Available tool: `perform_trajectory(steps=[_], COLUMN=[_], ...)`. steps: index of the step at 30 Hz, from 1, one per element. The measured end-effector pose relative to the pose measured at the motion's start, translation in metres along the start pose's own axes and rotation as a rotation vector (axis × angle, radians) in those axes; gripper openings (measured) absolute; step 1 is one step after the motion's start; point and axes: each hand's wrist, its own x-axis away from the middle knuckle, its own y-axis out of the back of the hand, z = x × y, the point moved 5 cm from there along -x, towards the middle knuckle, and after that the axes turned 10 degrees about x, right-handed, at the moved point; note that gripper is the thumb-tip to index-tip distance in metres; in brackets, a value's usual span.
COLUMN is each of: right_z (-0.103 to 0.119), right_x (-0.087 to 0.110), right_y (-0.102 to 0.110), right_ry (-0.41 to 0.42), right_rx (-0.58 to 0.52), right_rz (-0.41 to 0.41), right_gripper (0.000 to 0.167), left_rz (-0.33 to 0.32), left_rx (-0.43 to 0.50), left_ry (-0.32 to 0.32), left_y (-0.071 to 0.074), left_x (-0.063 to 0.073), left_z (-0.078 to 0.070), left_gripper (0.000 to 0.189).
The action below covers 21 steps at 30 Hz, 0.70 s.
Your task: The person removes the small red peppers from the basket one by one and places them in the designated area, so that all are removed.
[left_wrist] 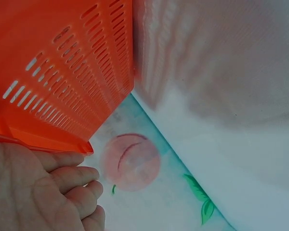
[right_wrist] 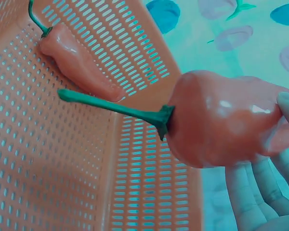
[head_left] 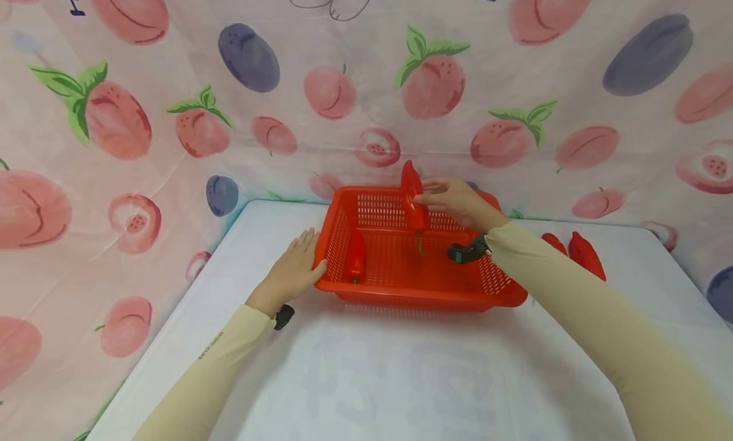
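My right hand grips a long red pepper above the back part of a red plastic basket. In the right wrist view the held pepper points its green stem toward the basket's inside, with thumb and fingers around its other end. A second red pepper lies in the basket along the left wall. My left hand rests against the basket's left rim, fingers fairly straight and thumb over the edge. In the left wrist view this hand is beside the slotted basket wall.
Two more red peppers, one partly behind the right sleeve and another beside it, lie on the white table right of the basket. A fruit-print cloth hangs behind the table and along its left side.
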Motion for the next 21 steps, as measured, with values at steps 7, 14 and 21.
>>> perform_trajectory(steps=[7,14,21], right_z=[0.006,0.005,-0.001], right_x=[0.019,0.039,0.057], right_y=[0.013,0.024,0.040], right_ry=[0.010,0.044,0.027], right_rx=[0.030,0.085,0.146], right_rz=[-0.049,-0.121,-0.147], right_gripper=[0.058,0.053,0.059], left_rz=[0.010,0.006,0.005], left_rx=[0.002,-0.001,0.003], left_ry=[0.005,0.009,0.008], left_y=[-0.002,-0.002,-0.002], left_x=[0.000,0.000,0.000], left_z=[0.001,0.002,0.001], left_gripper=[0.068,0.068,0.068])
